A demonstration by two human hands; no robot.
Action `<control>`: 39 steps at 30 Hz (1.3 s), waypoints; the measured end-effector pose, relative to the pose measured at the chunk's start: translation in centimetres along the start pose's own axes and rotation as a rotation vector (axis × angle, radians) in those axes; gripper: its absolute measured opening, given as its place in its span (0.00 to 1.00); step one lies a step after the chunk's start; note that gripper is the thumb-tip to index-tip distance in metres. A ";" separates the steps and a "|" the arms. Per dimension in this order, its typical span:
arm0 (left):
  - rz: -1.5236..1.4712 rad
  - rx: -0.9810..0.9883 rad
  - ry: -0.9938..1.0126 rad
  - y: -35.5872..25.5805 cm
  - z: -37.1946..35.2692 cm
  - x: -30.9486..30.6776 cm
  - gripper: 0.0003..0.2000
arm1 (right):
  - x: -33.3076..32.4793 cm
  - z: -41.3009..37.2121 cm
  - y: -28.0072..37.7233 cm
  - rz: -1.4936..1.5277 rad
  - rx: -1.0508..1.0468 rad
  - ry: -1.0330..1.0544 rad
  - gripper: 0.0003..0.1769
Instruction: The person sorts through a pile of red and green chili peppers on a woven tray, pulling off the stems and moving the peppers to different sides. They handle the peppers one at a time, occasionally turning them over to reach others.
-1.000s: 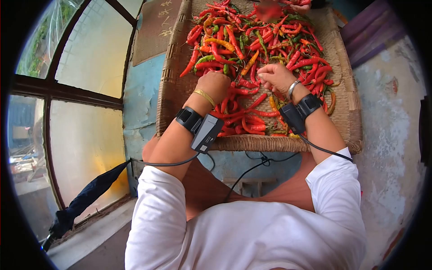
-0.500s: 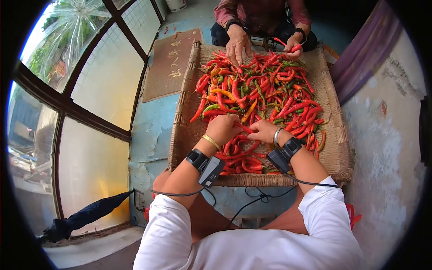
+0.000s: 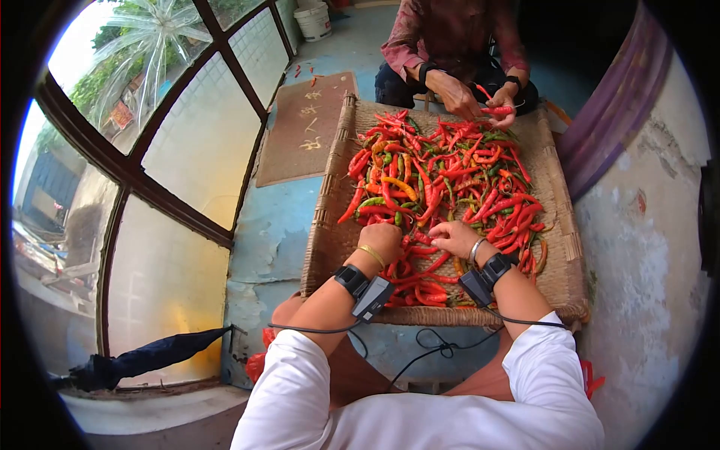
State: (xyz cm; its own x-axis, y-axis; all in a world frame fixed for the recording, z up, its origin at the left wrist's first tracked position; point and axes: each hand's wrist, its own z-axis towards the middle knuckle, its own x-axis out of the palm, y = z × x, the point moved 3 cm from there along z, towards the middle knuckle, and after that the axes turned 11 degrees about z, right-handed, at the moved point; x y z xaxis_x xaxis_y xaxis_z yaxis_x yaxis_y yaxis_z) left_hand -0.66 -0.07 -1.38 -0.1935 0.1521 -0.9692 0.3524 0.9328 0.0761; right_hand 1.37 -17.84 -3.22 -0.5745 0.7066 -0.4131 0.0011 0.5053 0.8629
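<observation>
Many red peppers, with some green and orange ones among them, lie in a woven tray. Over the near left part of the pile is my left hand, its fingers curled against the peppers; what they hold, if anything, is hidden. My right hand is beside it on the right, fingers bent and pinched together at the peppers, and I cannot make out what is between them. A gap separates the two hands.
Across the tray a co-worker's hands hold red peppers. A brown mat lies on the floor at the left, below a bucket. A folded umbrella leans by the windows. A wall stands at the right.
The red pepper between my hands is no longer seen there, and my hands are farther apart. The co-worker's left-side hand has left the pile and joined the other. The whole view has shifted.
</observation>
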 end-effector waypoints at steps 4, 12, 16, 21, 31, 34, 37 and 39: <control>0.027 0.058 -0.008 -0.2 0.1 1.0 0.17 | 2.0 -0.1 0.9 -0.059 -0.114 0.285 0.21; -0.054 0.158 -0.071 -0.3 0.5 1.8 0.16 | 3.0 -1.2 0.8 0.245 0.233 0.481 0.22; -0.048 0.050 -0.042 -0.1 0.7 2.0 0.13 | 3.2 -1.4 2.6 0.241 0.291 0.461 0.27; -0.008 0.000 0.031 -0.2 0.4 0.9 0.08 | 4.3 0.2 0.3 0.247 0.190 0.385 0.30; -0.631 0.256 -0.093 -0.8 0.8 -0.7 0.09 | 4.6 1.2 -1.3 0.538 0.044 0.253 0.11; -0.957 0.277 0.009 -1.3 0.9 -0.7 0.07 | 3.9 1.5 -1.6 0.405 -0.102 0.089 0.08; -1.188 0.263 0.155 -1.7 0.4 -1.5 0.06 | 2.3 0.9 0.6 0.183 -0.251 -0.197 0.11; -1.241 0.238 0.135 -1.7 0.3 -1.6 0.06 | 2.4 0.8 1.7 0.363 -0.274 -0.191 0.12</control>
State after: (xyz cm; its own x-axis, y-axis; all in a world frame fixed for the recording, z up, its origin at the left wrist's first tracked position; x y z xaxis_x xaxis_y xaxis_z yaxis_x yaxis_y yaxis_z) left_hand -0.69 -2.04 -0.05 -0.5966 -0.7331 -0.3266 0.0203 0.3930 -0.9193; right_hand 0.64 -14.87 -2.93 -0.4168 0.9039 -0.0958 -0.0569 0.0792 0.9952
